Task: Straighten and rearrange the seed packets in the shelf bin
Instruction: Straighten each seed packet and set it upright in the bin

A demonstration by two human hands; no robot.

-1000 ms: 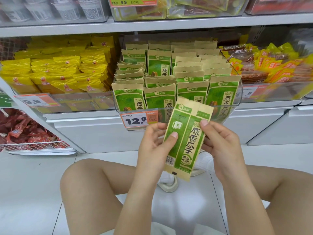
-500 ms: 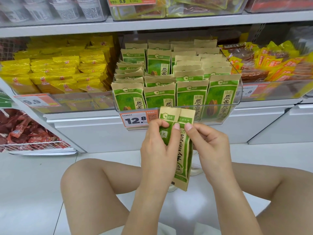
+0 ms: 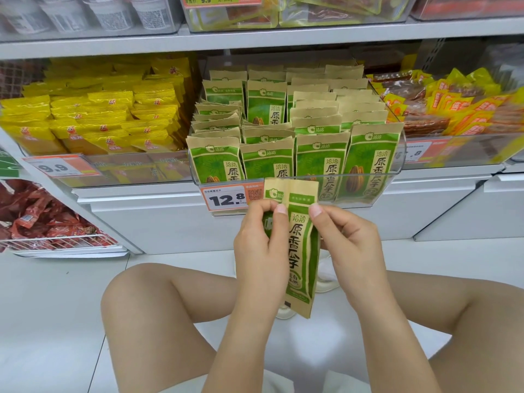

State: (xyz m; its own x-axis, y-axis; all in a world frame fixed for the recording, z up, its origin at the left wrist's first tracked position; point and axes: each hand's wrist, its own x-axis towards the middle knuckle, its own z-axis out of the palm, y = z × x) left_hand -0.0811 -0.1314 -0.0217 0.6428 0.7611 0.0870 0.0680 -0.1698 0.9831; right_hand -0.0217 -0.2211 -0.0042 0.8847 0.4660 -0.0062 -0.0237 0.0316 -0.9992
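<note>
A green and tan seed packet (image 3: 301,245) hangs upright below the shelf, folded lengthwise so it looks narrow. My left hand (image 3: 262,251) grips its left side, fingers curled over the upper part. My right hand (image 3: 347,245) pinches its right edge near the top. Behind and above stands the clear shelf bin (image 3: 392,177), filled with several rows of the same seed packets (image 3: 320,163); the front row stands upright, and the left rows further back lean and overlap unevenly.
A price tag reading 12.8 (image 3: 226,199) hangs on the bin's front. Yellow snack bags (image 3: 93,120) fill the bin to the left, orange and red packs (image 3: 453,109) the one to the right. My bare knees are below, over a white floor.
The packet went from tilted and spread flat to upright and folded narrow. Both hands came closer together at its top.
</note>
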